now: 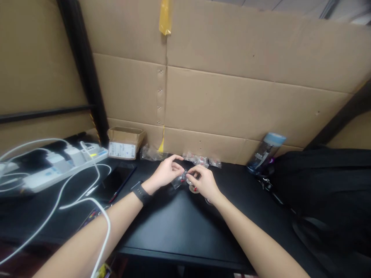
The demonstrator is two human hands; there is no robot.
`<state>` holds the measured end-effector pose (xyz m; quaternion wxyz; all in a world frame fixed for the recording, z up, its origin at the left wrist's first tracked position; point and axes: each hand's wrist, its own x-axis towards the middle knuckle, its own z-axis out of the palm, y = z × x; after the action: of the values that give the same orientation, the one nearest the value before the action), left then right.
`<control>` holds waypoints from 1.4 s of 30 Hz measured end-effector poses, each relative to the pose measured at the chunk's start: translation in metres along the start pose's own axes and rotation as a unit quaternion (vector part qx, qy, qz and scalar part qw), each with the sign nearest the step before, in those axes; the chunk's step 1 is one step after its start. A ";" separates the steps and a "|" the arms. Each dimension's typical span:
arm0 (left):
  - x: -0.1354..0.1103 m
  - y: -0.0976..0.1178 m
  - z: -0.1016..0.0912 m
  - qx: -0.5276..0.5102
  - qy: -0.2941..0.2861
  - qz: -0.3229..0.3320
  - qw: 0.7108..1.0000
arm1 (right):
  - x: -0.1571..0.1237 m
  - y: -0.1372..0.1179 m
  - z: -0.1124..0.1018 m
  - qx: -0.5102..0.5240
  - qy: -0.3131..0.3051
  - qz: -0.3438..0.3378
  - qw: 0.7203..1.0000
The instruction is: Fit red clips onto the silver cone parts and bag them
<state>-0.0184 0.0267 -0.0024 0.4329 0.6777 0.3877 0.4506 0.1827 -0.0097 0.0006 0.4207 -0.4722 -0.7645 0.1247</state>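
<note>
Over the middle of the black desk [179, 227], my left hand [165, 172] and my right hand [203, 180] meet on a small clear plastic bag [179, 180]. Both pinch it with curled fingers, the left on its left edge, the right on its right. The bag holds small dark and red parts that I cannot make out. A black watch band [141, 192] circles my left wrist. Beneath my right hand lies a small round piece with a red spot [193, 189].
More small clear bags [199, 159] lie along the cardboard wall [232, 100]. An open cardboard box [125, 143] and a white power strip [58, 164] with cables sit at left. A phone [114, 180] lies flat. A blue-capped bottle [266, 153] and a black bag [324, 193] stand right.
</note>
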 end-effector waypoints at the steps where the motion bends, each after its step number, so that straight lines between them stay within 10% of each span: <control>1: -0.001 0.001 0.001 0.002 -0.004 0.001 1.000 | -0.001 -0.001 0.000 0.003 0.006 -0.004 1.000; 19: 0.009 -0.010 -0.019 0.032 0.033 -0.012 0.999 | -0.016 -0.003 0.000 0.028 -0.092 -0.179 0.979; 29: 0.022 -0.032 -0.041 0.059 0.025 -0.019 0.998 | -0.015 -0.007 -0.013 0.040 -0.214 -0.135 0.967; 42: 0.016 -0.030 -0.063 0.278 -0.041 -0.046 0.959 | -0.018 -0.003 -0.008 0.012 -0.135 -0.145 0.980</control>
<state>-0.0777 0.0667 -0.0125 0.2629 0.7707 0.5101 0.2769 0.1905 -0.0279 -0.0018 0.3328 -0.3302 -0.8730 0.1348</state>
